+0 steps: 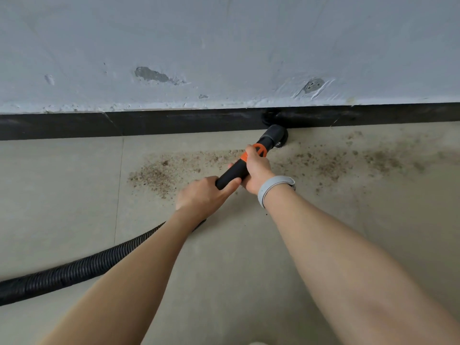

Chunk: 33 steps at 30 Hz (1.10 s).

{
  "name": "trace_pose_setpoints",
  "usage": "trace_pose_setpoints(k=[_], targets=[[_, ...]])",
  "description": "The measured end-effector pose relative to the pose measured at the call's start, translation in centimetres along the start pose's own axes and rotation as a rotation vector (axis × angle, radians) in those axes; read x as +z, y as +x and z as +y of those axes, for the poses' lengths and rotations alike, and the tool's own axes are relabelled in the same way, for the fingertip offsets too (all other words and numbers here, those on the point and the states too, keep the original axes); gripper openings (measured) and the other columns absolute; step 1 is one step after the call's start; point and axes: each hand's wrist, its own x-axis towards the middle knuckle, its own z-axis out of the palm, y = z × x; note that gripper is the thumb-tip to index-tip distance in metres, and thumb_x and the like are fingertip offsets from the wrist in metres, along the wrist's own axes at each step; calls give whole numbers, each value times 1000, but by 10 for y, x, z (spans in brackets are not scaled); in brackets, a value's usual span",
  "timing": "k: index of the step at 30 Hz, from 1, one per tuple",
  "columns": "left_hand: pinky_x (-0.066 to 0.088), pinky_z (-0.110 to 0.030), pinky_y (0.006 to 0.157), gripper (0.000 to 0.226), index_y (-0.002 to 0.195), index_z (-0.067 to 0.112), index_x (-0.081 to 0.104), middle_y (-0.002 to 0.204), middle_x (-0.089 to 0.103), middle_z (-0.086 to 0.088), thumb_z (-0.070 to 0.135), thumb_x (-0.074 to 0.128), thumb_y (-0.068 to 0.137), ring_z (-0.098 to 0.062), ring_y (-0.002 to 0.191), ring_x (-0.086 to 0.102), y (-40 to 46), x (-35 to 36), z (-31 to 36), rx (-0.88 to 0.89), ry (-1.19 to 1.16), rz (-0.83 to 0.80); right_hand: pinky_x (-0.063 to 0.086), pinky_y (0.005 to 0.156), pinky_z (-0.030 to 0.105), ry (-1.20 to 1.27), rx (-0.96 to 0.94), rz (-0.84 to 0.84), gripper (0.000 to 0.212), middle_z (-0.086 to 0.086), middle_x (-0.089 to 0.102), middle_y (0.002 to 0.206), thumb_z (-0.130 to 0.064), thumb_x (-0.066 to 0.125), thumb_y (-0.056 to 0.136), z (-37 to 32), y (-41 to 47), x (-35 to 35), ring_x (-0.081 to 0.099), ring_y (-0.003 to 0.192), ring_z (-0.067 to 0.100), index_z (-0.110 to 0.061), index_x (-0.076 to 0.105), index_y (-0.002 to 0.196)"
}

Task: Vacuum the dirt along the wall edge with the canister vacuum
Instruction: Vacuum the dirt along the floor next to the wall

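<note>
I have the black wand (235, 170) in a two-handed grip — my right hand (257, 168) wrapped round it by the orange collar, my left hand (206, 195) round its lower end where the ribbed hose (74, 270) trails to the lower left. The nozzle (275, 135) sits at the black skirting (149, 123), centre frame. Dirt (159, 173) lies on the floor either side — I should keep the nozzle low and sweep slowly along the edge.

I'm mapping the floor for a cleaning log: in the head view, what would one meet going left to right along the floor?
Corrugated hose → left dirt patch → left hand → right hand on the vacuum wand → brush nozzle at the baseboard → right dirt patch.
</note>
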Motion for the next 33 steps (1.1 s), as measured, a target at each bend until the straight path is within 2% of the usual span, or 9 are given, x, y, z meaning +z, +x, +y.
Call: trace_pose_setpoints(k=[2, 4, 8, 12, 17, 20, 26, 31, 33], targets=[[34, -25, 48, 58, 70, 27, 49, 60, 58, 7, 81, 27, 76, -11, 54, 57, 5, 1, 7, 19, 37, -13, 57, 60, 34, 71, 2, -3, 38, 11, 55, 96, -34, 55, 93, -4, 2, -7, 64, 78, 26, -11, 42, 120], [33, -25, 48, 58, 72, 28, 47, 64, 58, 7, 83, 26, 75, -10, 56, 56, 9, 1, 12, 45, 80, -20, 54, 52, 31, 158, 7, -10, 36, 11, 52, 92, -32, 56, 92, -7, 5, -13, 62, 74, 25, -10, 43, 117], [28, -25, 48, 55, 74, 30, 46, 64, 55, 7, 82, 28, 77, -9, 56, 51, 14, -8, 18, 87, 155, 0, 55, 59, 35, 302, 22, -44, 29, 12, 54, 87, -32, 58, 90, -8, 7, -15, 62, 67, 24, -7, 47, 101], [24, -25, 47, 54, 70, 29, 42, 63, 52, 8, 81, 28, 77, -8, 54, 46, 9, -24, 5, 91, 229, 55, 55, 56, 32, 383, 52, -82, 27, 11, 54, 75, -31, 59, 88, -2, 0, 1, 59, 57, 22, -7, 48, 93], [29, -24, 47, 56, 70, 28, 45, 62, 53, 8, 81, 27, 77, -8, 54, 49, -12, -43, -33, 48, 251, 120, 54, 53, 30, 331, 67, -130, 24, 12, 54, 75, -30, 57, 89, 19, -21, 39, 58, 58, 23, -8, 47, 89], [30, -25, 48, 55, 68, 27, 45, 62, 53, 8, 80, 28, 75, -8, 56, 49, -33, -47, -58, -35, 198, 165, 55, 59, 33, 289, 100, -209, 22, 12, 52, 80, -28, 56, 90, 34, -36, 60, 56, 65, 24, -8, 47, 96], [32, -27, 50, 57, 68, 24, 46, 63, 56, 5, 78, 29, 76, -15, 59, 53, -80, -49, -105, -250, 70, 197, 54, 61, 34, 54, 154, -348, 23, 10, 52, 80, -28, 55, 92, 67, -65, 103, 57, 70, 25, -11, 46, 104], [51, -32, 60, 55, 71, 20, 53, 61, 63, -2, 72, 36, 79, -19, 58, 63, -119, -64, -144, -386, -183, 238, 56, 79, 42, -81, 189, -477, 18, 11, 50, 83, -26, 55, 91, 97, -99, 149, 58, 77, 28, -10, 45, 90], [53, -34, 61, 56, 71, 16, 55, 59, 65, -4, 69, 41, 81, -16, 52, 64, -132, -70, -160, -422, -300, 254, 55, 83, 44, -110, 212, -518, 19, 11, 50, 83, -25, 55, 90, 109, -111, 165, 59, 73, 28, -11, 43, 88]])
